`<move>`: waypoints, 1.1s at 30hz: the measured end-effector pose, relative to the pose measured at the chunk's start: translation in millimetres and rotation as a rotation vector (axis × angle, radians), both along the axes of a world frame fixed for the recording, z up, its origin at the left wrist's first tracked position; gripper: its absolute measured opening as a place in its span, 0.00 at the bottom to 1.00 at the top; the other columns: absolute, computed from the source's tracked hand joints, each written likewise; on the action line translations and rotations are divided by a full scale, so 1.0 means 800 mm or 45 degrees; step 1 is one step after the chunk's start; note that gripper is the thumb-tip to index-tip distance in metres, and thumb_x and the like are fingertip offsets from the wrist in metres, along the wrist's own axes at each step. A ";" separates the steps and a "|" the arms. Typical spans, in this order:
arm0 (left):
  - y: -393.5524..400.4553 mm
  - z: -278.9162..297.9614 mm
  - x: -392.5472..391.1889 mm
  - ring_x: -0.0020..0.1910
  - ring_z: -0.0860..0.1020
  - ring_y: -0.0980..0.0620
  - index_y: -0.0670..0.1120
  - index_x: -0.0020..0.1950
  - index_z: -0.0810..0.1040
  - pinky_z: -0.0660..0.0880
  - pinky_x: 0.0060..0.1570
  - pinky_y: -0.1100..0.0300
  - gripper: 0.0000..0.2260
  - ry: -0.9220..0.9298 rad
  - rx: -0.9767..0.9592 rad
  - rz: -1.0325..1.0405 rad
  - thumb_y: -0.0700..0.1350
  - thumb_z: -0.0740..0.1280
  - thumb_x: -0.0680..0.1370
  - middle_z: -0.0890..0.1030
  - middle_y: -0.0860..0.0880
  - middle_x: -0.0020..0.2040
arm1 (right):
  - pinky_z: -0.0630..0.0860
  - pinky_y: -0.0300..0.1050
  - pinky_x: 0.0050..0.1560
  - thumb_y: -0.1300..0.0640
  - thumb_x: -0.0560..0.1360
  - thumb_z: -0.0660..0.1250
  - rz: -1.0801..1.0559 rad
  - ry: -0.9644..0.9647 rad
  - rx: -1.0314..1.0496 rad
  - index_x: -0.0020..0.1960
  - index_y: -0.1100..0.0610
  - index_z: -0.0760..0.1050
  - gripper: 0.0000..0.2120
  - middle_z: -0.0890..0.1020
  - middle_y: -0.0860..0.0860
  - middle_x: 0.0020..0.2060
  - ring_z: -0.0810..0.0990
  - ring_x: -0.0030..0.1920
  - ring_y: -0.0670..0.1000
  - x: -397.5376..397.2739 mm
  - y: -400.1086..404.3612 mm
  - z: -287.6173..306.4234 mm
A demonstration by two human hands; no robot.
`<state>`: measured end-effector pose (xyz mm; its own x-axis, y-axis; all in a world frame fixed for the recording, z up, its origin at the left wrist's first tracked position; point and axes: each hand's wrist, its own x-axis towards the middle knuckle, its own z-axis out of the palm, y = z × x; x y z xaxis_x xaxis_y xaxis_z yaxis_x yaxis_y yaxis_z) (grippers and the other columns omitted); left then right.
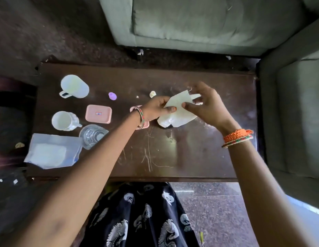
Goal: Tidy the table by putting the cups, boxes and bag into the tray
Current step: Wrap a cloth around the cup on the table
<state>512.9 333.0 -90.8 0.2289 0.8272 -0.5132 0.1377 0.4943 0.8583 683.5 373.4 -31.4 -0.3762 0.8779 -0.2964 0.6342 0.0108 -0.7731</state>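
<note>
Over the dark counter (190, 157), left hand (155, 109) and right hand (205, 106) both pinch the white bag (178, 111), probably folding it; next, the tray.

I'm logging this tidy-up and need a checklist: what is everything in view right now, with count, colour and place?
mug: 1, white, table's far left
patterned cup: 1, white, left, nearer than the mug
glass tumbler: 1, clear, beside the tray
tray: 1, pale blue-white, near left corner
pink box: 1, right of the patterned cup
second pink box: 1, mostly hidden under left wrist
small bottle: 1, purple, far centre
small bottle: 1, cream, far centre
bag: 1, white, held above table centre
table: 1, dark brown, scratched
sofas: 2, grey-green, far and right
left hand: grip on the bag
right hand: grip on the bag
</note>
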 end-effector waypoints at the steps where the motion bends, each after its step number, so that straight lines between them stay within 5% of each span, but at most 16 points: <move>1: 0.003 -0.001 -0.001 0.44 0.77 0.56 0.33 0.62 0.72 0.76 0.45 0.68 0.14 0.017 0.004 -0.017 0.33 0.63 0.77 0.77 0.41 0.51 | 0.71 0.28 0.36 0.62 0.70 0.72 0.030 -0.063 0.041 0.56 0.55 0.77 0.15 0.80 0.45 0.44 0.75 0.36 0.44 -0.004 0.001 -0.002; 5: 0.002 -0.001 -0.001 0.54 0.74 0.52 0.35 0.66 0.69 0.72 0.59 0.61 0.20 -0.006 0.034 0.267 0.30 0.65 0.74 0.74 0.44 0.56 | 0.65 0.22 0.31 0.65 0.69 0.67 -0.088 -0.184 0.195 0.50 0.56 0.79 0.11 0.78 0.48 0.40 0.73 0.36 0.47 -0.020 -0.005 -0.014; 8: -0.013 0.001 -0.001 0.61 0.71 0.51 0.37 0.66 0.68 0.70 0.63 0.61 0.22 0.026 0.101 0.466 0.31 0.67 0.74 0.73 0.45 0.59 | 0.70 0.36 0.35 0.65 0.68 0.64 -0.311 -0.228 0.211 0.49 0.57 0.78 0.11 0.77 0.49 0.38 0.75 0.38 0.51 -0.025 -0.011 -0.017; 11: -0.047 0.001 0.003 0.65 0.73 0.52 0.44 0.68 0.68 0.70 0.63 0.66 0.23 0.072 0.143 0.425 0.33 0.66 0.74 0.73 0.51 0.63 | 0.69 0.37 0.31 0.64 0.67 0.64 -0.394 -0.237 0.237 0.47 0.58 0.78 0.10 0.77 0.50 0.37 0.74 0.37 0.52 -0.023 -0.013 -0.018; 17: -0.070 -0.002 0.033 0.63 0.72 0.59 0.51 0.71 0.63 0.69 0.63 0.65 0.33 0.412 0.316 0.249 0.41 0.72 0.68 0.73 0.53 0.65 | 0.64 0.23 0.19 0.65 0.67 0.64 -0.502 -0.210 -0.104 0.47 0.59 0.79 0.10 0.73 0.44 0.28 0.71 0.26 0.39 -0.032 -0.012 -0.034; 19: -0.064 -0.008 0.037 0.66 0.70 0.55 0.52 0.72 0.61 0.69 0.61 0.64 0.34 0.582 0.349 0.169 0.46 0.72 0.69 0.71 0.51 0.68 | 0.66 0.22 0.22 0.65 0.67 0.64 -0.500 -0.182 -0.197 0.47 0.60 0.78 0.10 0.76 0.46 0.29 0.75 0.24 0.39 -0.040 -0.018 -0.037; 21: -0.057 -0.014 0.040 0.67 0.70 0.52 0.51 0.73 0.61 0.71 0.60 0.59 0.33 0.694 0.338 0.131 0.49 0.72 0.71 0.71 0.49 0.69 | 0.75 0.32 0.33 0.64 0.68 0.63 -0.496 -0.174 -0.265 0.48 0.59 0.77 0.09 0.80 0.52 0.36 0.82 0.34 0.48 -0.046 -0.023 -0.043; 26: -0.047 -0.027 0.043 0.56 0.78 0.44 0.49 0.66 0.71 0.76 0.53 0.50 0.21 0.877 0.296 0.056 0.42 0.67 0.74 0.81 0.45 0.58 | 0.81 0.54 0.49 0.61 0.70 0.63 -0.421 -0.229 -0.453 0.53 0.59 0.72 0.11 0.81 0.60 0.48 0.82 0.46 0.62 -0.050 -0.019 -0.055; 30: -0.052 -0.027 0.037 0.45 0.81 0.39 0.44 0.55 0.80 0.76 0.44 0.50 0.11 0.903 0.426 0.165 0.37 0.63 0.75 0.84 0.40 0.46 | 0.73 0.43 0.49 0.55 0.75 0.63 -0.170 -0.367 -0.231 0.61 0.61 0.70 0.17 0.78 0.59 0.55 0.78 0.52 0.58 -0.037 -0.019 -0.050; 33: -0.062 -0.020 0.033 0.40 0.81 0.41 0.41 0.50 0.82 0.76 0.40 0.49 0.08 0.763 0.488 0.183 0.38 0.65 0.75 0.85 0.40 0.42 | 0.71 0.39 0.52 0.58 0.73 0.63 -0.034 -0.140 -0.123 0.62 0.57 0.73 0.17 0.76 0.51 0.56 0.75 0.55 0.52 -0.016 -0.020 -0.031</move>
